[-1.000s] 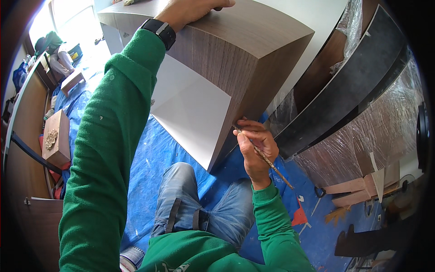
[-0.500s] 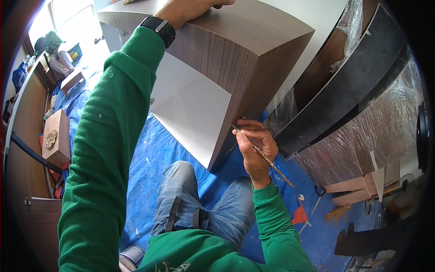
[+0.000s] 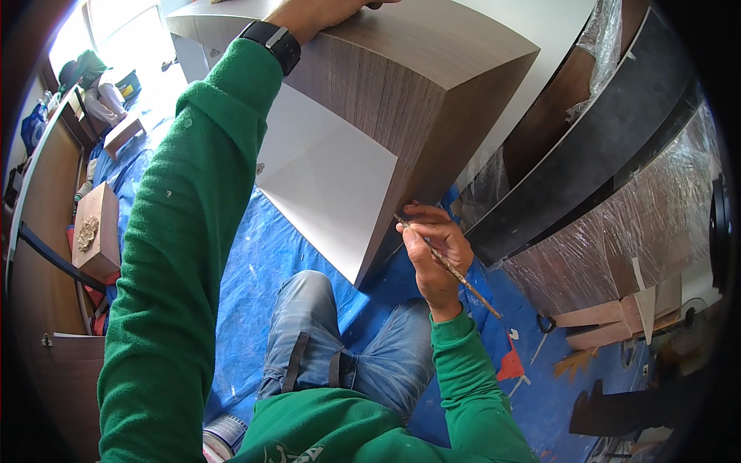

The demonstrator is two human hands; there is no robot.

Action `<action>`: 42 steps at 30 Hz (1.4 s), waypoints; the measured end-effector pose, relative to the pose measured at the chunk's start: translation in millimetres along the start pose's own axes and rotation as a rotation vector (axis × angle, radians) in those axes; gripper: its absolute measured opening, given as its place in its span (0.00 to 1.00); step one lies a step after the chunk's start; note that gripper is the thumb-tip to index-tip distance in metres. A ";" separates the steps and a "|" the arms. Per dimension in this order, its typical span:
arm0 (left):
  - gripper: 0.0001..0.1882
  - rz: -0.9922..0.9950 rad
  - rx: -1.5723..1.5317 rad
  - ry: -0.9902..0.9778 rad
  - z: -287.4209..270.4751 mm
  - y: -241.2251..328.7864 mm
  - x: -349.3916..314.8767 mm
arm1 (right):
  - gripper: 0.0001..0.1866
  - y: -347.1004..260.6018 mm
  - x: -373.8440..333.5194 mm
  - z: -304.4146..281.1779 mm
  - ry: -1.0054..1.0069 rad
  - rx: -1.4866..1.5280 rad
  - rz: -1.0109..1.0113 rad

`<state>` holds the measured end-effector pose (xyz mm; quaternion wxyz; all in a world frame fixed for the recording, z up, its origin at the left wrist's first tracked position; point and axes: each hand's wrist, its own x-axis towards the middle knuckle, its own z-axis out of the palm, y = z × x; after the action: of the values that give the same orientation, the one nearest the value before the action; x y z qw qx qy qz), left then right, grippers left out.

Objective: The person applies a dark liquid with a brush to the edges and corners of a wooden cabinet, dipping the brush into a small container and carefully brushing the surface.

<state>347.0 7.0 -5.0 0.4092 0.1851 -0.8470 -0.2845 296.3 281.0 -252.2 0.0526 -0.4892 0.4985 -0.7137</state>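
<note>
A brown wood-grain cabinet [image 3: 363, 92] with a white inner panel [image 3: 340, 170] stands tilted before me. My right hand [image 3: 436, 251] pinches a thin paintbrush [image 3: 482, 299] with a paint-stained handle. The brush's tip is at the cabinet's narrow front edge, low on the right side; the bristles are mostly hidden by my fingers. My left hand [image 3: 320, 15] lies on the cabinet's top at the upper edge of the view. Its fingers curl round a small dark thing [image 3: 374, 5], too little seen to name.
Blue plastic sheeting [image 3: 247, 262] covers the floor. A long black curved panel [image 3: 587, 147] and film-wrapped boards [image 3: 610, 224] lean at right. A wooden block [image 3: 96, 231] with a crumpled rag lies at left. A can [image 3: 225, 434] stands by my legs. Another person [image 3: 96, 89] crouches at far left.
My head view has shifted very slightly, so the cabinet sits a touch farther right and lower. Both hands keep nearly the same places, the brush still at the edge.
</note>
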 end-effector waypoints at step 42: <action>0.34 -0.088 -0.011 -0.020 0.6 -4.7 3.6 | 0.06 -4.2 -38.7 1.4 0.029 0.079 0.073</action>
<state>344.8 1.6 -6.1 0.3886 0.2171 -0.8406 -0.3087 319.0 303.9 -274.0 0.0908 -0.4578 0.4883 -0.7374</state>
